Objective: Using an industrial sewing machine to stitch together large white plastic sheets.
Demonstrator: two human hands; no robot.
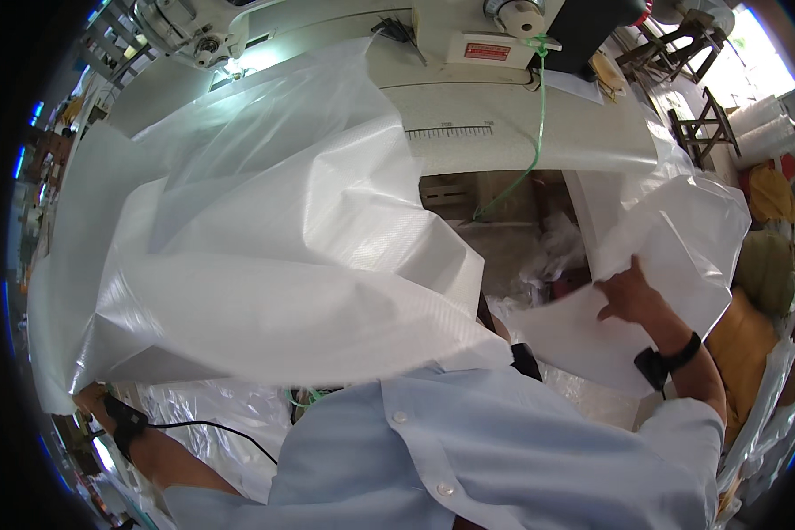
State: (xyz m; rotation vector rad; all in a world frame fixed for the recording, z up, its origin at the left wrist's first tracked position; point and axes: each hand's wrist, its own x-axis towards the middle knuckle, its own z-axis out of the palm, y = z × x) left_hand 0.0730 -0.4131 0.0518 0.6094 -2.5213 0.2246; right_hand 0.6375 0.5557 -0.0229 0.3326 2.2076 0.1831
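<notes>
A large white woven plastic sheet lies crumpled across the sewing machine table and hangs over its front edge towards my body. At its lower left corner my left hand grips the edge, and folds run out from that spot; most of its fingers are hidden. On the right, my right hand rests over another white plastic sheet, index finger and thumb stretched apart, holding nothing that I can see. The sewing machine head stands at the far left with its lamp lit beside the sheet.
The pale table has a printed ruler scale and a cut-out on its front side. A green cord runs down from the machine into that cut-out. Brown stools and plastic rolls stand at the far right, above bundled yellow and brown material.
</notes>
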